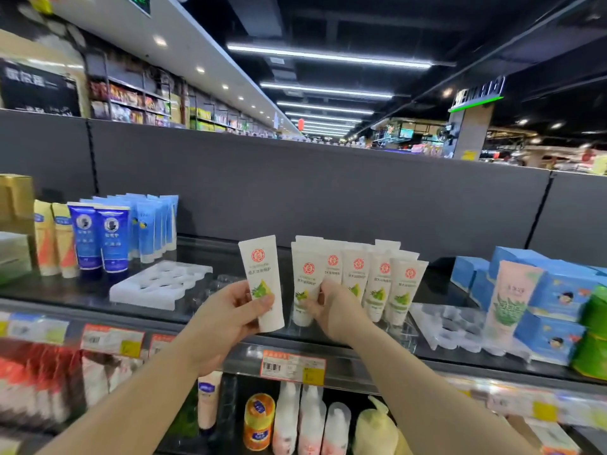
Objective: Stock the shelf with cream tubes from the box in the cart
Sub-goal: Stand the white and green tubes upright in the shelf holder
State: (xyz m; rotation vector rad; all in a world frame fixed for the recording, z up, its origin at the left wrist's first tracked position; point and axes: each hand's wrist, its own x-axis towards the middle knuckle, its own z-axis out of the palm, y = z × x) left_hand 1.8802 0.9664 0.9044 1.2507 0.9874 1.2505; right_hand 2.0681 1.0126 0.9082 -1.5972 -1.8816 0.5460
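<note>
White cream tubes (356,277) with red round emblem, green-yellow leaf print; neighbouring tubes (98,239) dark blue; boxes (555,290) light blue.

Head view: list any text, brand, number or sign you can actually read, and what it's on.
White cream tube in the left hand: red round logo; Chinese print too blurred to quote.
White tubes on the shelf at the right hand: same logo, print unreadable.
Dark blue tubes: Chinese characters, too small.
Price tag: barcode and figures blurred.
Black wall sign: white characters, illegible.
Hanging sign: illegible.
</note>
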